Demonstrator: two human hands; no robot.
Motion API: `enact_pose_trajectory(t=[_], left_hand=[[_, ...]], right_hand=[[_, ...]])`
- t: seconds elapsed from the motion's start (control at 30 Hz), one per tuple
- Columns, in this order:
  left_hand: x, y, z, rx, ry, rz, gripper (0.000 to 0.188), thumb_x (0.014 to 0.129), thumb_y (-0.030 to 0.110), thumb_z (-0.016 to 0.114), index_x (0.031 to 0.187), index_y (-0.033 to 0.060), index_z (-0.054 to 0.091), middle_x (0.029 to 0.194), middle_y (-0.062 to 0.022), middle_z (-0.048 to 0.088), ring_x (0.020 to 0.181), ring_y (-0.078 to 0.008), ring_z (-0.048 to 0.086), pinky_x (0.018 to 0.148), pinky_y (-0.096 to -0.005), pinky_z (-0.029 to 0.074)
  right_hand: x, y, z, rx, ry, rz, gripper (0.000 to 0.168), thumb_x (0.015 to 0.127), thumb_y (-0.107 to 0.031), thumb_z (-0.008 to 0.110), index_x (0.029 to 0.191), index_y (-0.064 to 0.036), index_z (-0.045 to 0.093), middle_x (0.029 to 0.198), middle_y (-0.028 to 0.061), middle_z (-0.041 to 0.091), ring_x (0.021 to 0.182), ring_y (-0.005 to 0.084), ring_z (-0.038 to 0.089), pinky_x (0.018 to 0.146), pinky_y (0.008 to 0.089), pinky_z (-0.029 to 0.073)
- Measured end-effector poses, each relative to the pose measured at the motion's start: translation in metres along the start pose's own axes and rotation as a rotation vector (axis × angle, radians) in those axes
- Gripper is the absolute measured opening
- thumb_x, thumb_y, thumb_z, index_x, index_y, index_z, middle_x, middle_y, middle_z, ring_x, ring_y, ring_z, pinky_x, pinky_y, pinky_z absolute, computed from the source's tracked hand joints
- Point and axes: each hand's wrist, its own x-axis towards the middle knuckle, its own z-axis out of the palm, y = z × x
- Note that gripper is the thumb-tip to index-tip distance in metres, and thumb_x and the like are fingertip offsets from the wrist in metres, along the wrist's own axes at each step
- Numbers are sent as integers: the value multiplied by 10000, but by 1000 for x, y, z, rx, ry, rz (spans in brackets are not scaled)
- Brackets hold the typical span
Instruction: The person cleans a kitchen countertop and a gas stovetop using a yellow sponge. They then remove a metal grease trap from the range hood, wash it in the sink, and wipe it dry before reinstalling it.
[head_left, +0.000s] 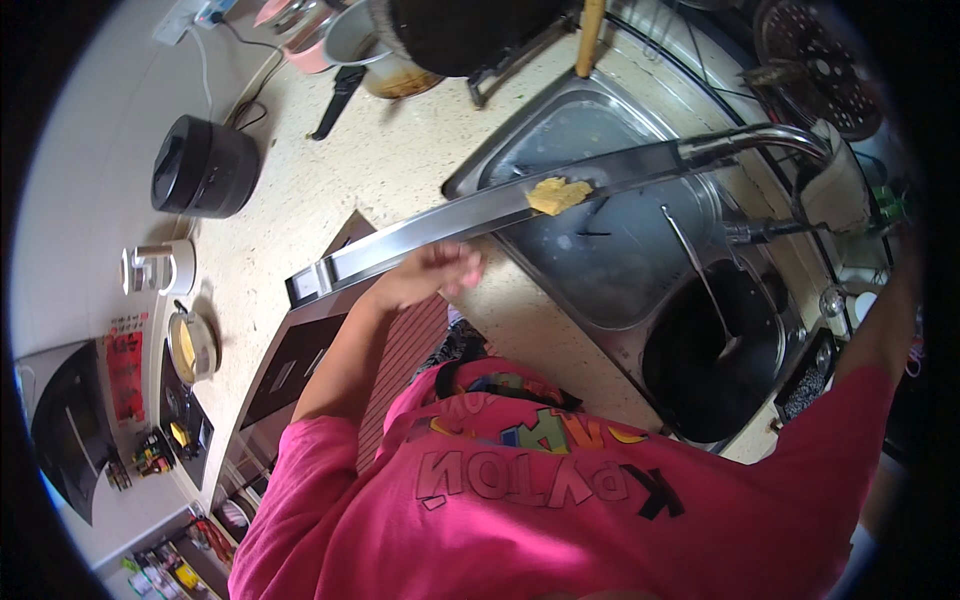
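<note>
A long metal trough spans the sink diagonally, its left end above the counter edge. On it sits a crumpled yellow cloth or sponge. My left hand is just below the trough's near edge, fingers loosely curled and apart, with no object visible in it; whether it touches the trough is unclear. My right arm reaches to the far right edge, where its hand is lost in the dark rim. A curved chrome faucet meets the trough's right end. Cloudy water stands in the sink.
A black wok with a metal ladle is at the sink's right. The counter holds a dark rice cooker, a saucepan with a black handle and a small pot. A wooden handle stands behind the sink.
</note>
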Motion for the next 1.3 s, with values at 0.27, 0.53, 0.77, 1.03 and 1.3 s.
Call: enact_pose_trajectory(t=[0.27, 0.53, 0.77, 1.03, 1.3], left_hand=[[-85, -186, -74, -675, 164, -234, 517, 927, 385, 537, 1314, 55, 447, 1170, -83, 589, 1062, -189, 569, 890, -367, 445], [-132, -260, -148, -1333, 767, 4, 598, 954, 517, 305, 1253, 20, 450, 1215, -175, 530, 1069, -302, 550, 907, -442, 441], [-109, -220, -179, -1210, 739, 137, 504, 833, 596, 538, 1037, 139, 598, 951, -82, 614, 887, -265, 595, 696, -438, 528], [-112, -229, -171, -1211, 719, 129, 474, 837, 536, 597, 1106, 146, 572, 998, -35, 602, 855, -158, 602, 608, -261, 554], [-124, -193, -150, -1341, 769, 316, 493, 833, 528, 609, 1164, 170, 537, 1129, -71, 571, 1000, -260, 592, 687, -415, 574]], right_hand=[[-58, 4, -57, 1161, 202, -113, 417, 935, -156, 508, 1295, 27, 405, 1312, 168, 462, 1127, 302, 522, 962, 365, 450], [-472, -356, 6, 1734, -580, -311, 296, 914, -119, 508, 1171, 27, 533, 1109, 147, 619, 1052, 224, 602, 922, 329, 478], [-538, -503, 59, -131, -558, -778, 452, 877, -421, 554, 1075, -22, 632, 1055, 231, 632, 989, 356, 614, 832, 409, 484], [-538, -503, 94, 585, -368, -955, 337, 887, -344, 563, 1008, -31, 537, 912, 259, 604, 903, 403, 596, 747, 461, 475], [-537, -502, 106, 500, -290, -738, 409, 883, -449, 562, 928, -43, 567, 837, 218, 627, 808, 410, 604, 692, 450, 477]])
